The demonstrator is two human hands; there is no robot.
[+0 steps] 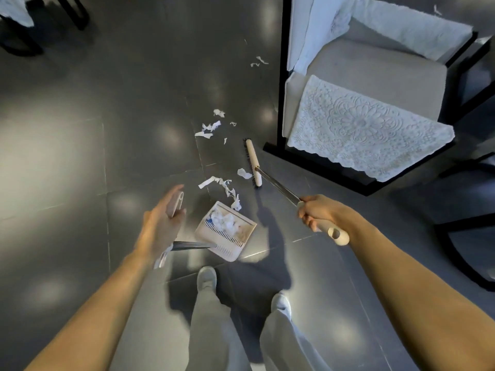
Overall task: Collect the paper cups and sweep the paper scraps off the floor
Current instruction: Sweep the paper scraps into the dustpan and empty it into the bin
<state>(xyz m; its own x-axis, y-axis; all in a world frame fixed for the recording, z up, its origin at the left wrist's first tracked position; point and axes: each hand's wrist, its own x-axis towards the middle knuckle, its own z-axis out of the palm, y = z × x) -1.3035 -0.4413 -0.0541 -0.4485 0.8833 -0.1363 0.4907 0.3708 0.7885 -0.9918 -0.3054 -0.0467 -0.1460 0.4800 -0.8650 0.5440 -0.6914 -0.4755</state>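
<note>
Right hand (317, 212) gripping broom (253, 162), scraps (222, 184) at dustpan (230, 254) edge

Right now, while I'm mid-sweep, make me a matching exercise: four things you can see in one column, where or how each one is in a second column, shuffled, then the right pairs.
Column one:
1. broom head
2. dustpan
3. lace cloth
4. right hand

Column two:
A. draped over the chair
B. holds crumpled paper
C. grips the cream handle
D. on the floor beside a torn scrap

Pairs: 1-D, 2-B, 3-A, 4-C.
</note>
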